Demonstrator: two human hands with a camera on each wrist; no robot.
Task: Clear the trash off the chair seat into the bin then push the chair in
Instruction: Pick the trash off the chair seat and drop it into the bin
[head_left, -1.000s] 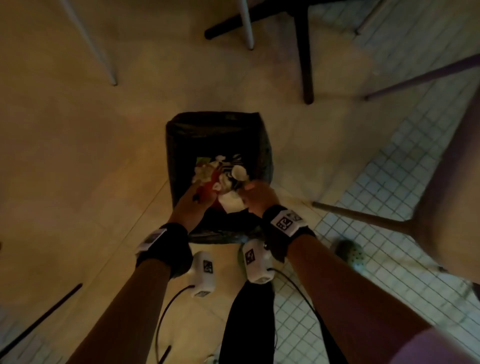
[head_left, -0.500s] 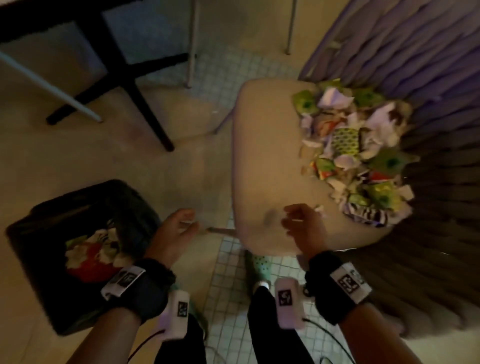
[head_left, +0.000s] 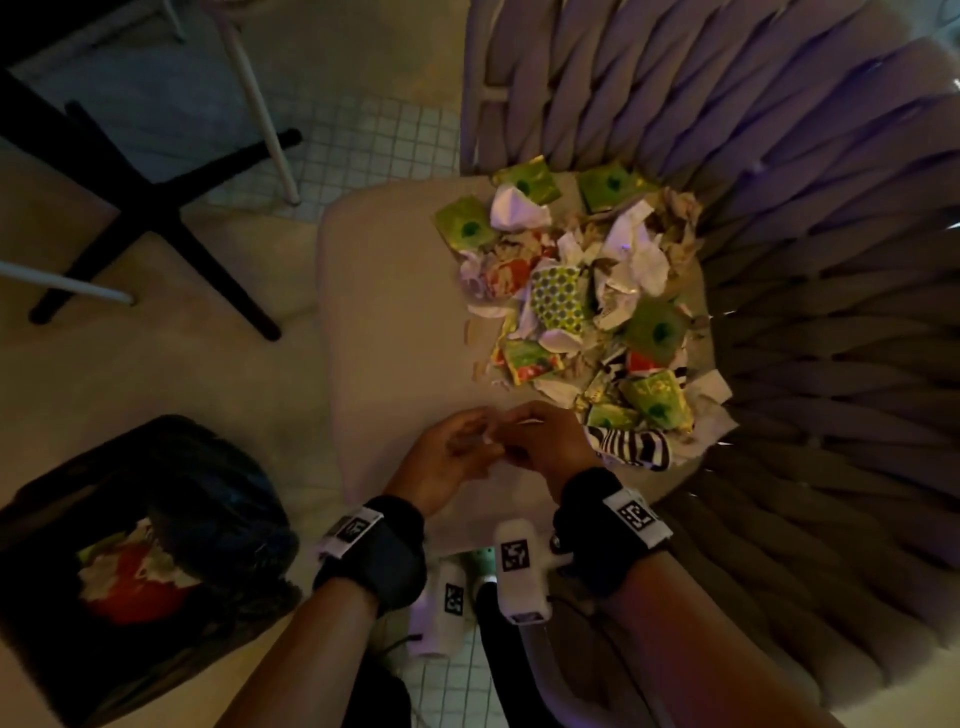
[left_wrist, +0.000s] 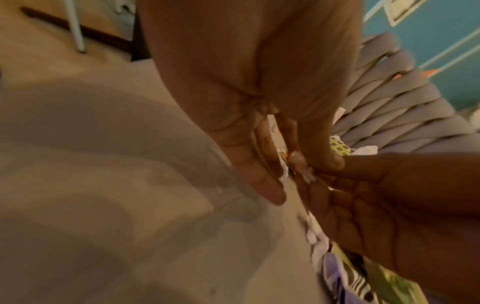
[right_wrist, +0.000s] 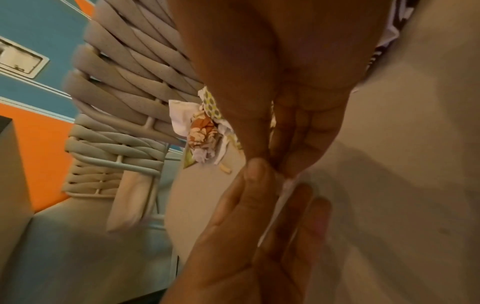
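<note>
Mid-clearing: left hand (head_left: 451, 457) and right hand (head_left: 545, 441) together pinch small paper scrap (left_wrist: 302, 164) over chair seat (head_left: 395, 322). Wrapper pile (head_left: 582, 306) remains at 1 o'clock (most of it). Next: carry scrap to bin (head_left: 67, 675) at 8 o'clock.

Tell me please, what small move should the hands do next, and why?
Probably reach both hands to the trash pile and scoop a handful. The right hand and left hand meet over the bare seat, pinching only a small paper scrap.
</note>
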